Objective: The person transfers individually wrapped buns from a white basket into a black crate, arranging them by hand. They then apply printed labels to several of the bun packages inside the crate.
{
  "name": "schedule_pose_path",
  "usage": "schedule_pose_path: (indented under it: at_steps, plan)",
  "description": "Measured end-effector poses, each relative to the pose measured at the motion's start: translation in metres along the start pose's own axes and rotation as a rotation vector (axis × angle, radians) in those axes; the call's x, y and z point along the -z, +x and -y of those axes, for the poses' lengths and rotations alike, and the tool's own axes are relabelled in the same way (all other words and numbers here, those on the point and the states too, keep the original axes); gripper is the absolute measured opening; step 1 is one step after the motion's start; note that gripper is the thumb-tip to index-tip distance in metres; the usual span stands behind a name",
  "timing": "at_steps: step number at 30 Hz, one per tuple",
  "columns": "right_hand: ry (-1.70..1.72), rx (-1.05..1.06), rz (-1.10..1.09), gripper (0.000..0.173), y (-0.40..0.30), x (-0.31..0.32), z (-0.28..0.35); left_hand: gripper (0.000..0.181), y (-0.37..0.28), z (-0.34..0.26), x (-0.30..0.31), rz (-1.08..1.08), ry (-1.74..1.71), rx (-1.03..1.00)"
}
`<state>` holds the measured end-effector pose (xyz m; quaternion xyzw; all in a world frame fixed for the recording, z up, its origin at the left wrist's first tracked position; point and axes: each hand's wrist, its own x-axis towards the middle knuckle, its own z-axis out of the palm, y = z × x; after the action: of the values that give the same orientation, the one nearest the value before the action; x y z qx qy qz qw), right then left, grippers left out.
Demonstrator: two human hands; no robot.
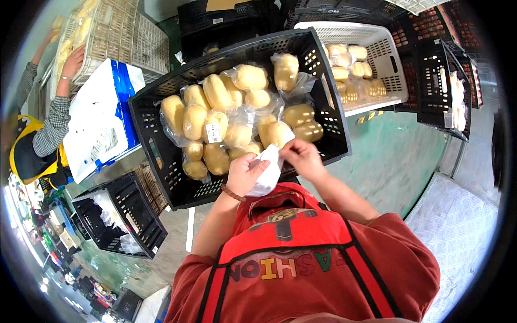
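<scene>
Over the near edge of a black plastic crate (242, 43), my left hand (243, 174) holds a white bundle (267, 176) of thin sheets or film; which of these, I cannot tell. My right hand (303, 159) pinches at the bundle's right edge, its fingertips slightly blurred. Just beyond the hands lie bagged potatoes (279, 134). More potatoes in clear plastic bags (218, 91) fill much of the crate, several to a bag. One bag bears a white printed label (213, 133).
Behind the crate to the right, a white plastic crate (379, 44) holds more bagged potatoes. A person (50, 129) reaches into stacked crates (109, 34) at left, beside a white box with blue tape (97, 117). Black crates stand lower left (121, 218) and right (438, 80).
</scene>
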<state>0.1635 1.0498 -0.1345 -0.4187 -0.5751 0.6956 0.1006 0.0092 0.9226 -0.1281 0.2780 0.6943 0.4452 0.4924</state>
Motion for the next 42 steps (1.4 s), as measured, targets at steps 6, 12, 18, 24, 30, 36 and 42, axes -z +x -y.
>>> schedule_pose_path:
  at_steps: [6,12,18,24,30,36,42]
  plan:
    - [-1.032,0.053,-0.069,0.017,0.065,0.089,0.006,0.021,0.002,0.029,-0.01,0.167,-0.272,0.141]
    - [-1.347,-0.11,0.047,0.015,0.142,0.076,-0.034,0.021,0.003,0.025,0.001,0.162,-0.298,0.034]
    - [-1.167,0.342,-0.121,0.028,0.093,0.056,0.009,0.016,-0.01,0.025,-0.004,0.029,-0.476,0.018]
    - [0.202,-0.12,0.347,0.026,0.011,-0.004,0.004,0.023,-0.009,0.028,0.003,0.107,-0.136,-0.019]
    - [0.08,0.005,0.237,0.018,-0.021,-0.024,0.005,0.018,-0.021,0.01,-0.012,-0.037,-0.186,-0.053]
    - [0.078,-0.082,0.182,0.007,-0.008,-0.007,0.001,0.019,-0.021,0.027,-0.031,-0.272,-0.086,-0.1]
    - [-0.168,-0.082,0.133,0.007,0.02,0.0,-0.006,0.018,-0.024,0.03,-0.023,-0.229,-0.046,-0.015]
